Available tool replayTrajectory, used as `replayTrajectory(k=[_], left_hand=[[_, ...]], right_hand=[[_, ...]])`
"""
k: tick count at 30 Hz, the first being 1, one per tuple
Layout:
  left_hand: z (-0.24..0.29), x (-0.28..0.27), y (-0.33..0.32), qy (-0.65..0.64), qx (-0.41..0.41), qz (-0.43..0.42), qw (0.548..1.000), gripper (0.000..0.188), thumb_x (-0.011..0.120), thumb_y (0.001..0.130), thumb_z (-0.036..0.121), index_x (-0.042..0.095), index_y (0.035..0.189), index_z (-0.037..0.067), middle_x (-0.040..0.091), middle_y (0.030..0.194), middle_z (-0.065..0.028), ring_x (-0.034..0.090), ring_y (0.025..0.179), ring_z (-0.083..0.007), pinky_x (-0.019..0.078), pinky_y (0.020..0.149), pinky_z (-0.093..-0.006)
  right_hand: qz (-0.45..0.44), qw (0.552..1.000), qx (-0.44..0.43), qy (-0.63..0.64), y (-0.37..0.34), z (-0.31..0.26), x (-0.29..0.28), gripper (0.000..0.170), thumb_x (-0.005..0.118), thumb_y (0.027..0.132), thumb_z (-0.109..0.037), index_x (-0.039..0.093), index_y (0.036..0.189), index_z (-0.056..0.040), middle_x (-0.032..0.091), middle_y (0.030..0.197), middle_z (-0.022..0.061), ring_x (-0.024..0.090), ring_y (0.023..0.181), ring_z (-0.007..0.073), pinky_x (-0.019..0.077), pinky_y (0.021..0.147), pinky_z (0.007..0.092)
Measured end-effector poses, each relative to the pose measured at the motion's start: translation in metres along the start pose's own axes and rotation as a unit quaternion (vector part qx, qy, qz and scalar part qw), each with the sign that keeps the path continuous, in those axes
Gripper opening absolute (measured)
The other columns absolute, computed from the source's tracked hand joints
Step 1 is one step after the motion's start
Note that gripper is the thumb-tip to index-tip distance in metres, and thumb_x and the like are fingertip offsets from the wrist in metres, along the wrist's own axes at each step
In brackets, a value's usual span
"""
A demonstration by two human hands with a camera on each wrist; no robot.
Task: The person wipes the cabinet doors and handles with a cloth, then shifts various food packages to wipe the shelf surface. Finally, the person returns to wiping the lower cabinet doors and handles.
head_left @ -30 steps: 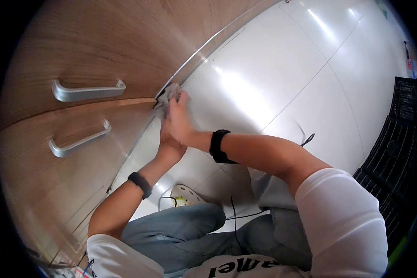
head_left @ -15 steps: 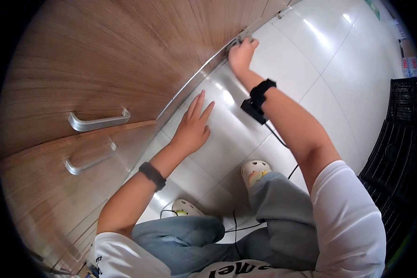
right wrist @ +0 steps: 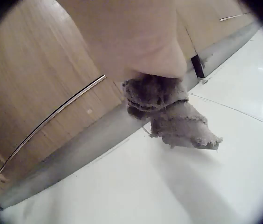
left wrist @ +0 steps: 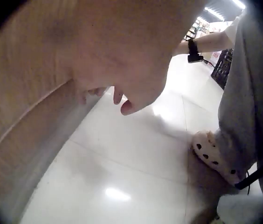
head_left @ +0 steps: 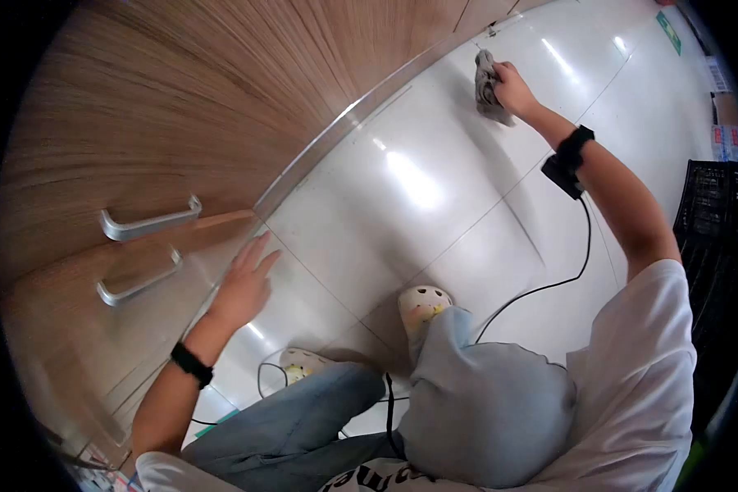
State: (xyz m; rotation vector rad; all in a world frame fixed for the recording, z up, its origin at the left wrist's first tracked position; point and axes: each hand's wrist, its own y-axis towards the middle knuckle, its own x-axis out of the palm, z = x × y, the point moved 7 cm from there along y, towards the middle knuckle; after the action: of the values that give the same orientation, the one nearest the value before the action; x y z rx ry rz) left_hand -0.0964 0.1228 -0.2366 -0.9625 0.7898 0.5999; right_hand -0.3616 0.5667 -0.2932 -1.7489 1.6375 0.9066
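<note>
A crumpled grey cloth (head_left: pixel 489 90) is gripped in my right hand (head_left: pixel 517 92), out over the white floor beyond the cabinet base. In the right wrist view the cloth (right wrist: pixel 180 116) hangs bunched beneath the hand, its loose end spread above the tiles; the fingers are mostly hidden behind the palm. My left hand (head_left: pixel 242 283) holds nothing, its fingers loosely extended near the lower edge of the wooden cabinet (head_left: pixel 205 107). The left wrist view shows that hand (left wrist: pixel 126 60) from behind, fingertips pointing toward the cabinet base.
Two silver handles, an upper handle (head_left: pixel 152 223) and a lower handle (head_left: pixel 139 283), stick out from the cabinet. Black crates (head_left: pixel 709 205) stand at the right. A black cable (head_left: pixel 541 287) runs from the right wrist strap across the floor. Pale clogs (head_left: pixel 422 305) are on the person's feet.
Both hands were together at the cabinet's lower edge; they have separated. My right hand has carried the cloth along the base, then away from it to the right. My left hand has drawn back, empty.
</note>
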Motion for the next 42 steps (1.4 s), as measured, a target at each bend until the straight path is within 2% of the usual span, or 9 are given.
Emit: replayTrajectory(k=[7, 13, 25, 27, 30, 32, 34, 38, 42], left_hand=[[-0.028, -0.009, -0.102, 0.054, -0.061, -0.057, 0.995, 0.044, 0.054, 0.075, 0.0, 0.052, 0.119, 0.003, 0.038, 0.137, -0.016, 0.035, 0.126, -0.0323, 0.0303, 0.105, -0.0414], [-0.045, 0.015, -0.156, 0.051, -0.087, -0.116, 0.988, 0.042, 0.055, 0.074, 0.0, 0.054, 0.116, 0.004, 0.047, 0.129, -0.0148, 0.042, 0.12, -0.0298, 0.0321, 0.103, -0.0402], [0.022, -0.018, 0.007, -0.07, 0.107, 0.003, 0.992, 0.043, 0.058, 0.077, 0.011, 0.051, 0.12, 0.004, 0.052, 0.123, -0.0161, 0.046, 0.116, -0.0322, 0.0342, 0.1, -0.0423], [0.034, -0.025, 0.02, -0.053, 0.155, 0.043, 0.986, 0.041, 0.057, 0.074, 0.009, 0.053, 0.115, 0.003, 0.055, 0.117, -0.015, 0.05, 0.108, -0.0304, 0.0374, 0.095, -0.04], [0.048, -0.011, 0.034, -0.042, 0.194, 0.04, 0.979, 0.04, 0.057, 0.076, 0.009, 0.053, 0.115, 0.003, 0.057, 0.113, -0.0138, 0.052, 0.105, -0.03, 0.0377, 0.094, -0.0402], [0.065, -0.01, 0.049, -0.022, 0.193, 0.011, 0.981, 0.039, 0.057, 0.076, 0.009, 0.054, 0.115, 0.003, 0.058, 0.112, -0.0134, 0.053, 0.104, -0.0299, 0.0379, 0.094, -0.04], [0.083, -0.009, 0.062, -0.008, 0.189, -0.017, 0.982, 0.038, 0.057, 0.077, 0.009, 0.054, 0.115, 0.004, 0.059, 0.111, -0.013, 0.053, 0.104, -0.0298, 0.0382, 0.094, -0.0398], [0.115, -0.04, 0.09, -0.031, 0.234, 0.099, 0.967, 0.045, 0.058, 0.081, 0.014, 0.047, 0.123, 0.003, 0.056, 0.113, -0.0141, 0.052, 0.106, -0.0297, 0.0383, 0.094, -0.0396], [0.137, -0.097, 0.097, -0.061, 0.189, 0.112, 0.974, 0.056, 0.059, 0.084, 0.018, 0.034, 0.132, 0.002, 0.047, 0.123, -0.0184, 0.049, 0.11, -0.0335, 0.038, 0.095, -0.0405]], right_hand=[[-0.339, 0.935, -0.037, -0.097, -0.092, -0.011, -0.026, 0.032, 0.045, 0.072, 0.001, 0.055, 0.103, 0.0041, 0.05, 0.104, 0.0221, 0.051, 0.097, 0.0381, 0.0429, 0.088, 0.0409], [-0.547, 0.749, -0.122, -0.354, -0.171, -0.009, -0.049, 0.027, 0.058, 0.073, -0.006, 0.061, 0.1, -0.0066, 0.053, 0.099, 0.0152, 0.056, 0.093, 0.0315, 0.0478, 0.078, 0.0406], [-0.399, 0.773, -0.146, -0.471, -0.156, -0.062, -0.181, 0.013, 0.056, 0.075, -0.016, 0.064, 0.083, -0.009, 0.059, 0.087, 0.009, 0.057, 0.09, 0.0246, 0.0479, 0.078, 0.0371], [-0.448, 0.699, -0.159, -0.535, -0.158, -0.071, -0.201, 0.04, 0.052, 0.088, -0.038, 0.063, 0.103, -0.0027, 0.067, 0.09, 0.014, 0.064, 0.081, 0.0277, 0.0502, 0.076, 0.0437], [-0.488, 0.722, 0.068, -0.486, -0.142, -0.1, -0.213, 0.037, 0.046, 0.093, -0.035, 0.064, 0.082, -0.0035, 0.054, 0.056, 0.0084, 0.046, 0.048, 0.0223, 0.0428, 0.054, 0.0447], [-0.555, 0.63, 0.148, -0.523, -0.12, -0.111, -0.2, 0.041, 0.055, 0.084, -0.051, 0.066, 0.08, -0.0114, 0.058, 0.058, 0.0061, 0.048, 0.05, 0.0214, 0.043, 0.055, 0.0475], [-0.491, 0.711, -0.108, -0.491, -0.099, -0.195, -0.163, 0.023, 0.051, 0.077, -0.024, 0.064, 0.078, -0.0054, 0.06, 0.079, 0.0147, 0.061, 0.081, 0.0262, 0.0505, 0.073, 0.0406], [-0.391, 0.804, -0.311, -0.322, -0.084, -0.262, -0.101, 0.034, 0.053, 0.075, -0.033, 0.056, 0.077, 0.0005, 0.057, 0.083, 0.017, 0.06, 0.077, 0.0344, 0.0486, 0.068, 0.0451], [-0.389, 0.717, -0.481, -0.322, -0.107, -0.265, -0.053, 0.046, 0.063, 0.073, -0.038, 0.054, 0.098, -0.0004, 0.053, 0.102, 0.0152, 0.057, 0.091, 0.0303, 0.05, 0.072, 0.0405]])
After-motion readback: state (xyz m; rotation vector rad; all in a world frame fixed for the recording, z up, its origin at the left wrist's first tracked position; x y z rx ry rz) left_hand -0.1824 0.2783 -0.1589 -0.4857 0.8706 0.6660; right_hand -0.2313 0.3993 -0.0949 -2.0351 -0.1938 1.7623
